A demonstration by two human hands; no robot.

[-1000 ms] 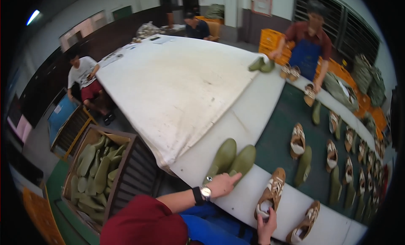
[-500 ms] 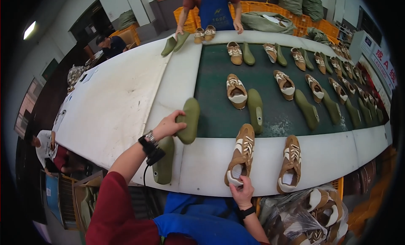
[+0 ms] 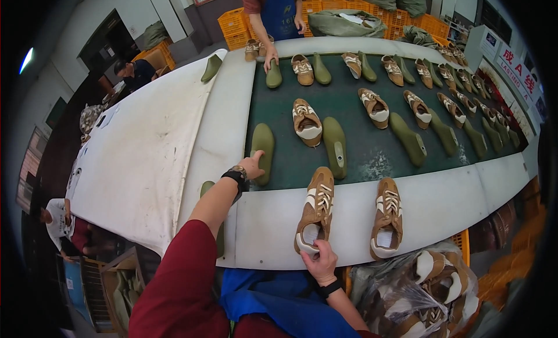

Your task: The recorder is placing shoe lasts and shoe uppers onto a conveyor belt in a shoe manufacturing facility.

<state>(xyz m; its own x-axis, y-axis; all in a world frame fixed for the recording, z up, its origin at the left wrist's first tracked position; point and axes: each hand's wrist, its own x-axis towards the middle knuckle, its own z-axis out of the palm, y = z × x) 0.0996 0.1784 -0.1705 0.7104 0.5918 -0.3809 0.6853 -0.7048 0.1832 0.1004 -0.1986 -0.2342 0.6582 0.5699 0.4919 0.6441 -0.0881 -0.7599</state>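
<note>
My left hand (image 3: 252, 166) grips the side of a green shoe last (image 3: 263, 139), which lies on the left end of the dark green conveyor belt (image 3: 372, 149). With thumb and fingers, my right hand (image 3: 321, 262) pinches the heel of a brown-and-white sneaker (image 3: 318, 201) on the white near ledge. Beside it on the right stands a matching sneaker (image 3: 387, 216). Another green last (image 3: 220, 239) lies on the ledge, mostly hidden behind my left forearm. Ahead of my hands, a sneaker (image 3: 307, 123) and a green last (image 3: 334, 146) sit side by side on the belt.
Across the belt, a co-worker's hand (image 3: 271, 57) holds a green last (image 3: 274, 77). Rows of sneakers and lasts run off to the right. A plastic bag of sneakers (image 3: 427, 291) stands at the lower right. A white tabletop (image 3: 145, 146) extends left.
My left hand has carried the green last forward from over the ledge onto the belt. My right hand keeps hold of the sneaker's heel. Opposite, the co-worker has moved a last onto the belt.
</note>
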